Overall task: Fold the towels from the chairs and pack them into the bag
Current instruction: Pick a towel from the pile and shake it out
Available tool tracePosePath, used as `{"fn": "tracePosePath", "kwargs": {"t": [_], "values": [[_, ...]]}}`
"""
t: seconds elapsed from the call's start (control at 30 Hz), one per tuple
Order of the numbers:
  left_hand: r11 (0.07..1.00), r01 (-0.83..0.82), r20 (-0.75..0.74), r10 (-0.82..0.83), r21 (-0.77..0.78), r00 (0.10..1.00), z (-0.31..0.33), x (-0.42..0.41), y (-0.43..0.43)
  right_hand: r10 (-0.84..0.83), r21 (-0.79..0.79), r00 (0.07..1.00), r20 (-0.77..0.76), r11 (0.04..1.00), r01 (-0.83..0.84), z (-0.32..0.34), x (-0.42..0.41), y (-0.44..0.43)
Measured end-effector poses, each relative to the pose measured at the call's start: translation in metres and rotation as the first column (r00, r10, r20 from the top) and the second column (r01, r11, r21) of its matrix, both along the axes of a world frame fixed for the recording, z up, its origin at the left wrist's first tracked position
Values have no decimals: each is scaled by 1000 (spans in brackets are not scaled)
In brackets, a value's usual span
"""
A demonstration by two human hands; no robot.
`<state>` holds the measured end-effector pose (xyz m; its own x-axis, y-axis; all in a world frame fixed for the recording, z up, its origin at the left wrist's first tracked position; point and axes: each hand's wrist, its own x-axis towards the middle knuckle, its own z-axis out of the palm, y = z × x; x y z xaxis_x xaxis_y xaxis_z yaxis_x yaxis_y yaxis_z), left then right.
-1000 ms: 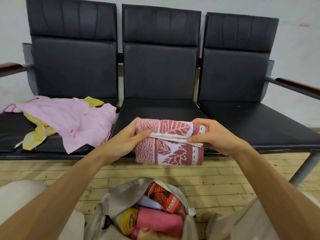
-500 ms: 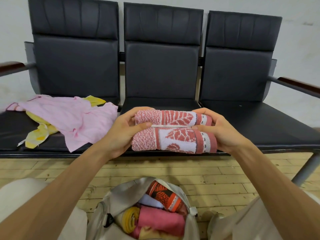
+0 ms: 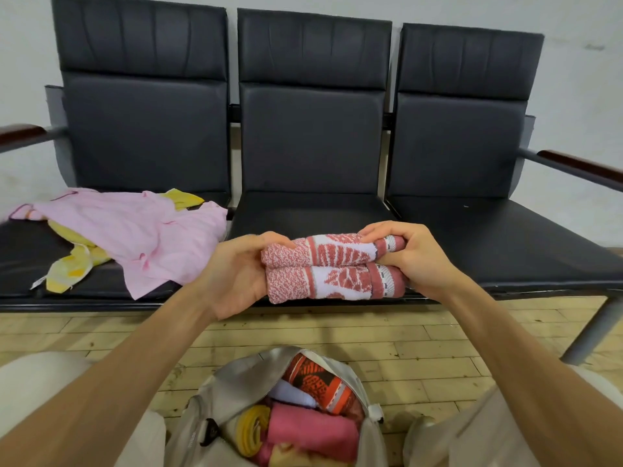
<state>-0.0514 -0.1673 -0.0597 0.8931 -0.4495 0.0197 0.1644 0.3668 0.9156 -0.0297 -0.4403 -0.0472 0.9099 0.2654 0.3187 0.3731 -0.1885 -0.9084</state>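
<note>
Soft, even light in here, plenty bright, nothing harsh. It's coming from above, going by the dull sheen across the backs and seats of the black chairs (image 3: 313, 139), with no hard glare anywhere. A faint, blurry-edged shadow sits under the seat fronts on the wooden floor (image 3: 421, 335). The red-and-white towel (image 3: 333, 267) is in decent focus and its weave is readable. The left hand (image 3: 236, 274) and right hand (image 3: 418, 261) gripping its ends look clean, with barely a smear. The wide lens is bending things: the armrests (image 3: 580, 165) splay outward, the chair row bows, and the forearms (image 3: 111, 392) balloon toward the bottom corners. The bag (image 3: 242, 380) at the bottom edge goes slightly soft. The white wall (image 3: 586, 79) reads flat and greyish, a bit mushy.
</note>
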Motion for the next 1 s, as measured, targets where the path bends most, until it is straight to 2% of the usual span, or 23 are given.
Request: {"fn": "tracePosePath", "kwargs": {"t": [0.1,0.17,0.23,0.37,0.43,0.6,0.67,0.8,0.9,1.0], "values": [[973,-139,31,136,186,990,-3,1,-7,38,-64,997,-67,997,-42,-1,-1,0],[953,-192,57,184,236,981,-4,2,-9,100,-34,983,-154,994,-106,0,-4,0],[942,-212,85,196,260,977,-5,2,-6,97,-9,967,-235,995,-102,2,-5,1],[918,-198,158,151,343,976,-2,2,-2,14,-203,984,-179,978,-51,2,-5,3],[902,-202,219,124,382,968,-1,3,2,54,-298,974,-218,947,-119,4,-5,2],[859,-182,395,-26,479,918,0,0,4,185,-574,936,-299,749,-331,2,-5,10],[850,-189,450,-62,491,891,-1,-2,1,213,-602,915,-342,698,-387,-3,-6,19],[848,-182,486,-98,497,869,-3,-2,-4,212,-629,919,-332,677,-383,-9,-5,26],[764,-250,544,-154,595,825,-6,1,-5,189,-722,957,-219,629,-290,-7,-5,27],[569,-252,485,-305,783,820,-9,4,-6,224,-790,966,-127,566,-235,-9,-5,32]]}}
